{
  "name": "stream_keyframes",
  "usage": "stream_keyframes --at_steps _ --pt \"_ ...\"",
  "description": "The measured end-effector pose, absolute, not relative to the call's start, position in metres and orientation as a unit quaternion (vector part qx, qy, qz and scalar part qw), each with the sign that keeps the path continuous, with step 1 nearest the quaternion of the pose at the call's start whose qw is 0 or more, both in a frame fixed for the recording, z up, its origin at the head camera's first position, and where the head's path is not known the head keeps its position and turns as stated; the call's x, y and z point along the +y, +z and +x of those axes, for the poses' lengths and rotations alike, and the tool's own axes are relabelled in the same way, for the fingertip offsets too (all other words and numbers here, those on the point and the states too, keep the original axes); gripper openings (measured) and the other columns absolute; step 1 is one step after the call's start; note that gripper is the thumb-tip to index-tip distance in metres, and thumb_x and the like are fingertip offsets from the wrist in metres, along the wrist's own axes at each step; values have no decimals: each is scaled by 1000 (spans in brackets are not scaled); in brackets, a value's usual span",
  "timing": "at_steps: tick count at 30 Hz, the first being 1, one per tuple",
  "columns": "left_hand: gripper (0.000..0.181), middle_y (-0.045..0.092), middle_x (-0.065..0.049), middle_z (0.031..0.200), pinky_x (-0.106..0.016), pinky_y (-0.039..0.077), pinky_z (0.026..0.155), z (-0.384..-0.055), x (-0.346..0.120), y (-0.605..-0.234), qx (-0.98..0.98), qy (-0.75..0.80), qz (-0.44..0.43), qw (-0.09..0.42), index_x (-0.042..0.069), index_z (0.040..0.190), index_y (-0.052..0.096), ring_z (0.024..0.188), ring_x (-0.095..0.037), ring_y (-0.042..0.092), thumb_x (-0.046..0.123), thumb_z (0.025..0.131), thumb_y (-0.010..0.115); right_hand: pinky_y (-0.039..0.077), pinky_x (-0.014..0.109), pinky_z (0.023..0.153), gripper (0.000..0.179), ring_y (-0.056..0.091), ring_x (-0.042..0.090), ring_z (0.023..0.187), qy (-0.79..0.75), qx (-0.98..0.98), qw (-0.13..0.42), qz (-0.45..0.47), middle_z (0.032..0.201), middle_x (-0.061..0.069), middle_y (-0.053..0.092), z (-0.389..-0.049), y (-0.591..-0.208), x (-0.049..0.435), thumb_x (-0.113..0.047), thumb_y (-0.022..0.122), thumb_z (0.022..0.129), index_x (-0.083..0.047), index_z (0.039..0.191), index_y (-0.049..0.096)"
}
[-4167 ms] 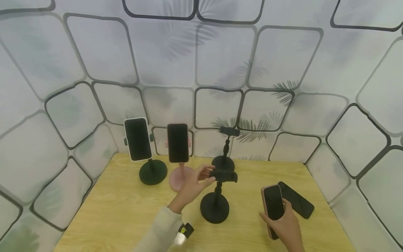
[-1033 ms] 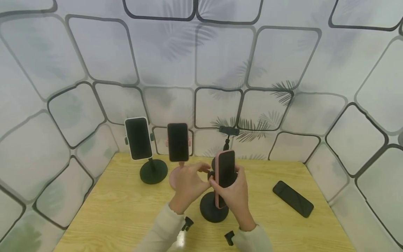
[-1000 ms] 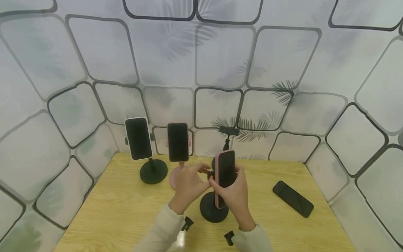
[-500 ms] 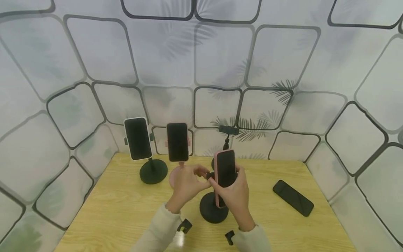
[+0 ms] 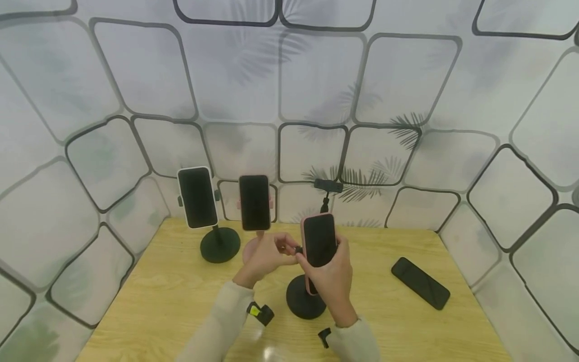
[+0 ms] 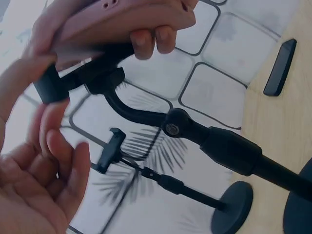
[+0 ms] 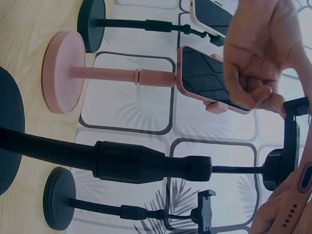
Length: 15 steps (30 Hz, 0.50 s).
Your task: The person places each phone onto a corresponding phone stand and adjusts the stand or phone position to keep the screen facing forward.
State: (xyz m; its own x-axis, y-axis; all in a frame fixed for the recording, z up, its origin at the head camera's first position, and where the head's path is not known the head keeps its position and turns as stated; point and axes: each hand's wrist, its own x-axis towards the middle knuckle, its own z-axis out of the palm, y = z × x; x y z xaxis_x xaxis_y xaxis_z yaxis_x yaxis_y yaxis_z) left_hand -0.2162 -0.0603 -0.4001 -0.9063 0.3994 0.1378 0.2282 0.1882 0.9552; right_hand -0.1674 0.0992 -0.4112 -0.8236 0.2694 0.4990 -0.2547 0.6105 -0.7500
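Observation:
A phone in a pink case (image 5: 319,241) stands upright in my right hand (image 5: 335,279), its dark screen towards me. Its back lies at the holder of the nearer black phone stand (image 5: 305,297); in the left wrist view a narrow gap or shadow blurs whether they touch. My left hand (image 5: 270,254) pinches the side end of that phone holder (image 6: 52,84) between thumb and fingers, and the holder appears pulled out sideways. From the right wrist view, the extended holder (image 7: 291,134) sits between the left fingertips and the pink case's edge (image 7: 287,214).
Behind stands another black phone stand (image 5: 328,186) with a bare holder. To the left, a dark green stand (image 5: 220,245) carries a white-edged phone (image 5: 198,197), and a pink stand (image 5: 250,247) carries another phone (image 5: 255,202). A black phone (image 5: 420,283) lies on the wooden table (image 5: 384,322) at right.
The right hand has brought the pink-cased phone from the table's right side to the nearer black stand. Lately the phone shifts slightly left and faces me more; the left hand edges left.

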Motion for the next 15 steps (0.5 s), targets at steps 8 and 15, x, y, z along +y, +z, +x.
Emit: stream_keyframes --at_steps 8,15 --pt "20 57 6 72 -20 48 62 -221 -61 -404 754 615 201 109 -1 87 60 66 -7 53 5 76 75 50 38 62 83 59 24 77 441 -855 272 -15 105 14 56 -165 -409 100 -41 83 66 -4 126 40" --pt "19 58 6 71 -21 48 62 -219 -61 -402 753 621 187 114 -2 88 61 67 -9 53 5 76 75 49 37 62 86 59 24 75 432 -869 241 -8 108 15 55 -163 -406 101 -43 81 69 -5 131 35"
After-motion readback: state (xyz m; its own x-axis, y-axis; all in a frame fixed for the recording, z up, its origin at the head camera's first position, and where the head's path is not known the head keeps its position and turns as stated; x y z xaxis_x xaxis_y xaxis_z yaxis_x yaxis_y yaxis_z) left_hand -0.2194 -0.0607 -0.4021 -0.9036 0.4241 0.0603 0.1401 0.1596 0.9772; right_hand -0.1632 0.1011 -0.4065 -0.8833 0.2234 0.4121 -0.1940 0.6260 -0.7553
